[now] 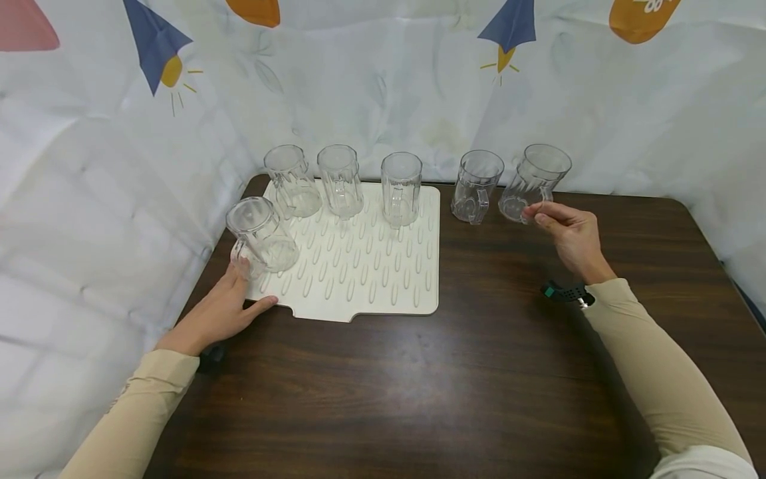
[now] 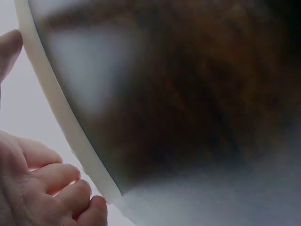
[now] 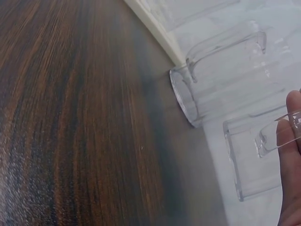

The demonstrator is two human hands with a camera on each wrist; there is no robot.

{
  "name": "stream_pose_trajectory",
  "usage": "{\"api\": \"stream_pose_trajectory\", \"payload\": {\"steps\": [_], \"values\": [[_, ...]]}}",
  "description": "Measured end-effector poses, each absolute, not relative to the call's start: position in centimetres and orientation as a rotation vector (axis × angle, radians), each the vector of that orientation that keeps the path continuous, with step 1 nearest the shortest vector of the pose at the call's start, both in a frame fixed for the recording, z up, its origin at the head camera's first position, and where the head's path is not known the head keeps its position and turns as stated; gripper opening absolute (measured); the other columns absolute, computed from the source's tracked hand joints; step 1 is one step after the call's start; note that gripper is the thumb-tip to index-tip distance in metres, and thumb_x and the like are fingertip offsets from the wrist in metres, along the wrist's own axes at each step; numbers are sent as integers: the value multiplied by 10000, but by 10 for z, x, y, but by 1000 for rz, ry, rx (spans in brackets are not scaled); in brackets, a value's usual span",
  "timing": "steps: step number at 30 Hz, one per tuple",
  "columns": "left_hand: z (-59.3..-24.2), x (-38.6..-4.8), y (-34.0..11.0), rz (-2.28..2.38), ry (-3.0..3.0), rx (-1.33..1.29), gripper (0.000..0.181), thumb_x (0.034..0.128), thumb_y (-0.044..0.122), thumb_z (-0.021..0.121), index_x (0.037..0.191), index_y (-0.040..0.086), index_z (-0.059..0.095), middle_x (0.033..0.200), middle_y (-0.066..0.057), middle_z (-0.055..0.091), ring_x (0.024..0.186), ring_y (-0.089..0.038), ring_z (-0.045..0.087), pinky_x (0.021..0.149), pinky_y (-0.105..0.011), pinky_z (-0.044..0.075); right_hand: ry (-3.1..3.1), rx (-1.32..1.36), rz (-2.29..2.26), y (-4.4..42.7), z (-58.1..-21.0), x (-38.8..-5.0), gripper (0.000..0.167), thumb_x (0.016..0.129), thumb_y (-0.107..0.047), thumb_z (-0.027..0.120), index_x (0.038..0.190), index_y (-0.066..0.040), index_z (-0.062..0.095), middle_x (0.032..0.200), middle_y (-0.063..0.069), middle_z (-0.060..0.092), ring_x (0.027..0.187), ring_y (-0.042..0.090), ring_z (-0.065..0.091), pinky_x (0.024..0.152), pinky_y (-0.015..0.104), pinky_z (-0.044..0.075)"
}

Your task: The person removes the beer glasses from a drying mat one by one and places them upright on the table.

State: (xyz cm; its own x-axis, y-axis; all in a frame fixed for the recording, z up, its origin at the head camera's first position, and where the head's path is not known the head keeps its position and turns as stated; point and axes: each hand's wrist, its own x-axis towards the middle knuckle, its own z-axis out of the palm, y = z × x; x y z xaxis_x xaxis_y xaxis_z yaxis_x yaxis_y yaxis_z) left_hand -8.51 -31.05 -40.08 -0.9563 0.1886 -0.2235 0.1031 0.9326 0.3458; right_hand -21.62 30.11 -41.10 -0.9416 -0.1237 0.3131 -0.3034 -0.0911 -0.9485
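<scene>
Right hand on mug handle

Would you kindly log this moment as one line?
left hand: at near-left corner of board | right hand: pinching handle of rightmost mug | on board: four mugs | beside it: another mug

Clear mugs and a cream board are set off by a dark brown worktop.
The worktop is streaked with wood grain, and the board is patterned with rows of slim oval marks. The white sheet is printed with blue-and-yellow motifs, orange shapes, faint grey leaves and, at far left, a pink shape. The sleeves are coloured beige, and the black wristband at right is marked with green.
</scene>
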Motion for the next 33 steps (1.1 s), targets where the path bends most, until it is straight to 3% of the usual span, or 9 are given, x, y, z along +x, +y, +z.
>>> {"api": "stream_pose_trajectory", "payload": {"steps": [15,33], "values": [[-400,-83,-311,458,2811,200,1075,1049,581,490,1551,-216,-29,1646,-429,-86,1535,-628,26,1221,-737,181,-2057,452,2167,300,-419,-220,357,967,19,676,1208,268,590,1088,60,815,1036,105,759,919,182,602],[-402,-83,-312,454,2823,212,1081,1044,605,480,1544,-235,18,1641,-444,-45,1535,-627,35,1228,-738,166,-2105,450,2150,295,-428,-223,359,963,-3,694,1198,254,611,1081,47,818,1035,109,765,905,184,605]]}}
